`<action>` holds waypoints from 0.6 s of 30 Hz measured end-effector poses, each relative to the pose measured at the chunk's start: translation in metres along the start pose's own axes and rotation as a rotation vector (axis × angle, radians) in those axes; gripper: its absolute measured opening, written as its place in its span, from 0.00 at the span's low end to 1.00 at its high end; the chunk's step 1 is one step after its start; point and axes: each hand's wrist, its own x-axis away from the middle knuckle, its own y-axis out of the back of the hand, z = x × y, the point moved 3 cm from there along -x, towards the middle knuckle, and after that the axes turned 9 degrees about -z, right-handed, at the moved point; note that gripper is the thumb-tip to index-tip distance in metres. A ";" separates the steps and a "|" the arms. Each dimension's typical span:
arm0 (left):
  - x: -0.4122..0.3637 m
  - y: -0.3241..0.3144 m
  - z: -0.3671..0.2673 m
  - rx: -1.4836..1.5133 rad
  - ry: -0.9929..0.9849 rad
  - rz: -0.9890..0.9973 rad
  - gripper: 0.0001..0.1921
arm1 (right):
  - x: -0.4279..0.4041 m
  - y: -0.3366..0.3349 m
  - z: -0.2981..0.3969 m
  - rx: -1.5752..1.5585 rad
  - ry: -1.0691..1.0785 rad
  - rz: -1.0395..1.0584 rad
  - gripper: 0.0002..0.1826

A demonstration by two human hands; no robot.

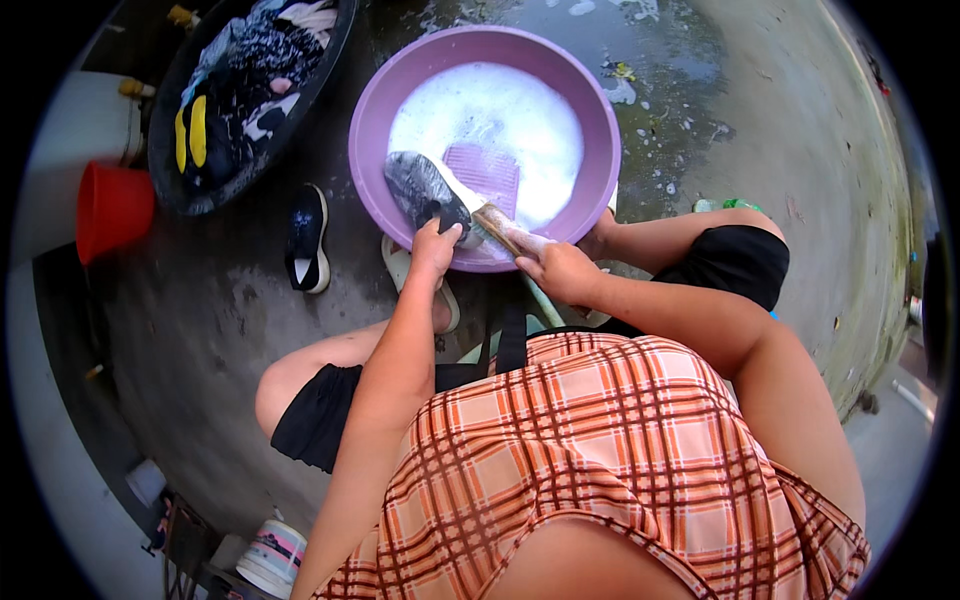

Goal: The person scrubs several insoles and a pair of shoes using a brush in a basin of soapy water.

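A purple plastic basin (360, 142) full of white suds (487, 101) stands before me, with a ribbed washboard surface (480, 172) showing near its front. My left hand (436, 244) is closed on the opening end of a wet, dark shoe with a white sole (420, 187), tilted over the basin's near left part. Held by its handle in my right hand (555, 266), a scrubbing brush (499, 225) lies against the shoe's pale sole edge. Its bristles are mostly hidden. A second dark shoe with a white sole (306, 238) rests on the wet floor left of the basin.
At the upper left, a large black tub (169, 191) holds wet clothes and yellow items. Beside it stands a red bucket (112, 210). A white tub with a pink band (274, 555) is at the lower left. My legs flank the basin.
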 end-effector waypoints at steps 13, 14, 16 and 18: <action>0.001 0.003 -0.012 -0.526 -0.170 -0.057 0.22 | -0.087 -0.028 -0.009 0.009 0.037 -0.040 0.26; 0.003 0.007 -0.013 -0.546 -0.143 -0.070 0.22 | -0.060 -0.024 -0.008 0.001 0.081 -0.041 0.26; 0.005 0.011 -0.009 -0.545 -0.125 -0.065 0.22 | -0.019 -0.021 -0.014 -0.015 0.146 -0.056 0.26; 0.004 0.008 -0.007 -0.490 -0.150 -0.041 0.22 | 0.000 -0.019 -0.022 -0.016 0.203 -0.082 0.26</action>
